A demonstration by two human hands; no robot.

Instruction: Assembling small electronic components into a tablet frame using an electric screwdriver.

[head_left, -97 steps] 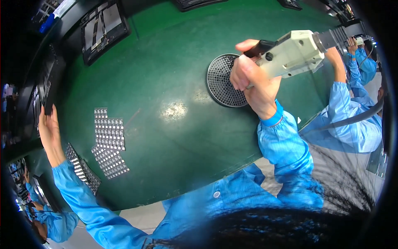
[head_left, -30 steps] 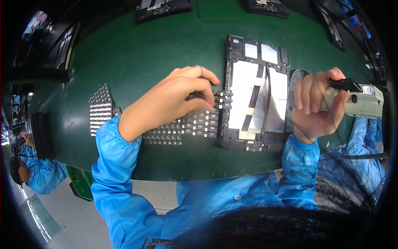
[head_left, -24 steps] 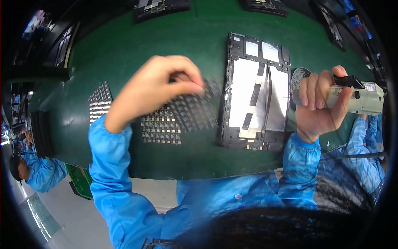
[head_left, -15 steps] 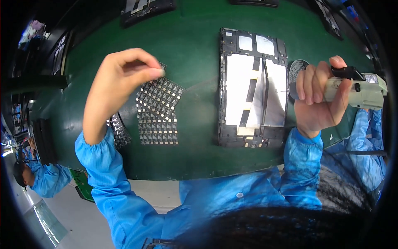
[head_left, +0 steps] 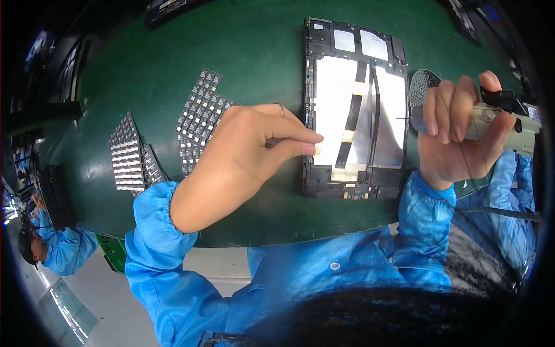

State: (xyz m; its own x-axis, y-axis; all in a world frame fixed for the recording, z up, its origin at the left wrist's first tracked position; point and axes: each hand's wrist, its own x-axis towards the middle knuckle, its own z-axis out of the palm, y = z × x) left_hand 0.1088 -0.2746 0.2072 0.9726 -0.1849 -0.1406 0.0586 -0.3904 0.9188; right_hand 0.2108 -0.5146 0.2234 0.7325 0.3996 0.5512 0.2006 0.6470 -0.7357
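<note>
My left hand (head_left: 237,150) is closed in a pinch, its fingertips over the left edge of an opened flat device chassis (head_left: 332,110) with a black frame and silver panels. Whatever lies between the fingertips is too small to name. A ring shows on one finger. My right hand (head_left: 454,139) is wrapped around a cream electric screwdriver (head_left: 523,140) with a black lever, held sideways right of the chassis. Its thin bit points left, toward the chassis's right edge. Behind my left hand lie sheets of small dark circuit boards (head_left: 202,107), partly hidden by it.
More small-board sheets (head_left: 126,156) lie farther left on the green tabletop (head_left: 260,63). An oval grey mesh piece (head_left: 425,81) sits behind my right hand. Dark devices stand along the far edge. A person in blue (head_left: 66,248) is at the far left.
My left hand has moved right and slightly down, from above the board sheets to the chassis's left edge. My right hand with the screwdriver has shifted slightly right in view.
</note>
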